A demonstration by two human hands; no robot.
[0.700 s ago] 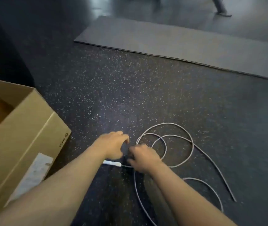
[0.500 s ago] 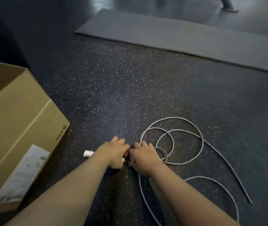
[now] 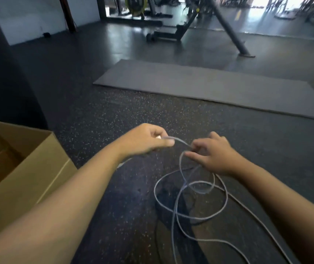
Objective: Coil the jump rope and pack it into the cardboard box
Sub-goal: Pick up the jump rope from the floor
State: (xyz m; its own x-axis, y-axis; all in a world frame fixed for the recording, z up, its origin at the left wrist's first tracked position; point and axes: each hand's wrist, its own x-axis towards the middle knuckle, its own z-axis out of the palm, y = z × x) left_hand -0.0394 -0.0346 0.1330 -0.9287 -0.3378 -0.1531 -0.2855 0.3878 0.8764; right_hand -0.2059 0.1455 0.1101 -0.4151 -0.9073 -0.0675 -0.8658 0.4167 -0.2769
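Two hands up off the floor | left hand (image 3: 144, 141) closed on jump rope (image 3: 190, 199) handle end | right hand (image 3: 212, 154) pinches cord just beside it | loose loops lie on floor right of open cardboard box (image 3: 28, 168) | cord looks thin, limp, springy, light; likely tangles, so gather loops by hand near the handle.
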